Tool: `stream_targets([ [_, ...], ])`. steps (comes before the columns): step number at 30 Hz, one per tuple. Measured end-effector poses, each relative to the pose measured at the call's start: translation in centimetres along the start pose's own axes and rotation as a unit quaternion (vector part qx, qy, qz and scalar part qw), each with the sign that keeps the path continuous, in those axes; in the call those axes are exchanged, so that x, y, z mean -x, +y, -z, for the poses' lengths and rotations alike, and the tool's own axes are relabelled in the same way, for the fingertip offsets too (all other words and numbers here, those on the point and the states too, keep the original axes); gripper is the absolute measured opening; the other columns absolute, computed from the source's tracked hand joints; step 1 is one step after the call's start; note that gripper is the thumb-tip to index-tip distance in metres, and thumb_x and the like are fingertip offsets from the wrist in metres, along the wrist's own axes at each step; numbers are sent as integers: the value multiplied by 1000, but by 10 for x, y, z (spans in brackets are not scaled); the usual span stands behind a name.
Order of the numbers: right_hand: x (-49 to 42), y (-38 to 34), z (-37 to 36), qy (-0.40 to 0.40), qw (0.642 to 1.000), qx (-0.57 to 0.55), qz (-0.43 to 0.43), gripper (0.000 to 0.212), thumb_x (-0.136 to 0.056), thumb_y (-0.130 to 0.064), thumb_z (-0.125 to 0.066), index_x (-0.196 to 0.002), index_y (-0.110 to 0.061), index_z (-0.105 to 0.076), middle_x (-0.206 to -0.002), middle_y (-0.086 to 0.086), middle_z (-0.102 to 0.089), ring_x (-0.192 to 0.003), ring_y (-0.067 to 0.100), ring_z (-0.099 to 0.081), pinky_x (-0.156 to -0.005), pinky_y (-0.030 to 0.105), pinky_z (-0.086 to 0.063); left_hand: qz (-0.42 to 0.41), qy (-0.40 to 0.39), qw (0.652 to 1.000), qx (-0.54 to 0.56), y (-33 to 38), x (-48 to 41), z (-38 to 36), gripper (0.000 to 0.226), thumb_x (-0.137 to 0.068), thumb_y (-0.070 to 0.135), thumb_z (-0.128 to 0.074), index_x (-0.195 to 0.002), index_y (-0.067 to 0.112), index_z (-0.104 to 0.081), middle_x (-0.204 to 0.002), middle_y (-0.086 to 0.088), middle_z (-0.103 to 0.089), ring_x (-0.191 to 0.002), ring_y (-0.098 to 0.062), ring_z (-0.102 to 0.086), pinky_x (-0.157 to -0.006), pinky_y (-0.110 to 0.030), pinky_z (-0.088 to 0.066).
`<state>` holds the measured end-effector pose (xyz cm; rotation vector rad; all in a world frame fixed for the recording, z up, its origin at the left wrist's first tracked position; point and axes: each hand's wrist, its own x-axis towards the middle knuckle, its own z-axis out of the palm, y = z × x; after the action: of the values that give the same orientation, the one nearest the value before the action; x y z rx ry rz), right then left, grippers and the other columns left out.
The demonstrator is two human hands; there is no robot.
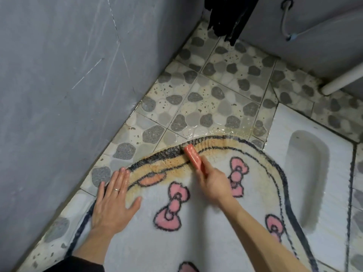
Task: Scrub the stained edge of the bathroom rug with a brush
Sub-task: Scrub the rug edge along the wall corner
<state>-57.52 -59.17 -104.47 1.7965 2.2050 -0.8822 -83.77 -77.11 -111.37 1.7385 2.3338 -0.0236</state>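
A white bathroom rug (196, 228) with pink bows and a dark outline lies on the wet pebble-pattern floor. Its far edge (216, 143) is stained orange-brown. My right hand (215, 183) grips the handle of a red-orange brush (193, 156), whose head sits on the stained edge near the dark border. My left hand (115, 199) lies flat with fingers spread, pressing the rug's left edge down, and it wears a ring.
A grey wall (59, 85) runs close along the left. A white squat toilet pan (308, 173) lies at the right, partly under the rug. Dark cloth (225, 14) hangs at the top. A white pipe (343, 81) and a hose (288, 20) stand at the far right.
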Motion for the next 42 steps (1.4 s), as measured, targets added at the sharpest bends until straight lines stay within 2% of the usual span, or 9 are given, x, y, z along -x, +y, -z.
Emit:
stream_targets([
  [5, -9, 15, 31, -64, 993, 87, -47, 60, -92, -77, -25, -103, -21, -47, -74, -2, -57, -64, 19, -56, -58, 32, -44, 9, -1, 1000, 14, 3, 1, 1, 87, -93, 69, -25, -161, 16, -12, -169, 2, -6, -155, -16, -7, -123, -50, -11],
  [8, -17, 29, 43, 33, 989, 140, -31, 58, -99, -66, -23, -104, -14, -48, -80, 8, -61, -70, 31, -57, -63, 37, -47, 7, 6, 1000, 5, 3, 2, -1, 86, -94, 69, -24, -162, 17, -10, -169, 2, -5, -155, -17, -5, -123, -48, -7],
  [11, -28, 65, 66, 123, 969, 11, -213, 61, -104, -54, -26, -113, 0, -54, -101, 24, -67, -86, 39, -65, -69, 38, -48, 8, 15, 1000, 4, 1, 2, -4, 86, -95, 69, -23, -162, 17, -8, -169, 1, -6, -155, -16, -5, -123, -46, -5],
  [17, 11, 21, 2, -83, 988, -17, -130, 44, -109, -29, -14, -105, -11, -54, -63, 5, -55, -34, 18, -40, -31, 23, -24, 7, 11, 1000, 2, 5, 4, 2, 86, -94, 68, -25, -161, 16, -12, -169, 0, -7, -155, -18, -7, -124, -44, -1],
  [20, 15, 17, -3, 15, 997, 68, -16, 32, -107, -45, -22, -103, -16, -35, -69, 3, -58, -48, 17, -49, -40, 25, -35, 8, 14, 1000, -1, 4, 2, 3, 86, -94, 68, -23, -161, 15, -13, -169, 0, -7, -155, -18, -8, -124, -45, -1],
  [25, -24, 39, 37, 100, 954, -106, -264, 57, -104, -50, -29, -117, -2, -55, -100, 17, -67, -82, 33, -65, -72, 35, -54, 9, 13, 1000, -15, 4, 4, -2, 86, -94, 69, -22, -161, 15, -10, -169, 0, -6, -155, -17, -5, -123, -48, -7],
  [30, 10, -39, -14, -33, 998, -23, -51, 48, -104, -53, -28, -112, -9, -46, -98, 21, -65, -84, 38, -64, -66, 36, -46, 7, 19, 1000, 1, 4, 5, 0, 86, -94, 68, -26, -161, 16, -13, -169, 1, -7, -155, -17, -8, -122, -52, -13],
  [36, -30, 35, 46, 79, 963, 26, -256, 61, -106, -49, -26, -116, 1, -60, -106, 23, -69, -89, 35, -65, -65, 28, -40, 8, 33, 999, -5, 3, 0, -3, 87, -92, 67, -29, -161, 15, -15, -169, 0, -9, -155, -18, -10, -122, -52, -15],
  [42, 12, -30, -11, -43, 995, 71, -46, 53, -103, -56, -27, -111, -10, -52, -102, 22, -67, -89, 40, -65, -71, 40, -46, 3, 34, 999, 2, 3, 2, -3, 87, -92, 66, -30, -160, 14, -19, -168, -1, -11, -154, -19, -14, -121, -53, -18],
])
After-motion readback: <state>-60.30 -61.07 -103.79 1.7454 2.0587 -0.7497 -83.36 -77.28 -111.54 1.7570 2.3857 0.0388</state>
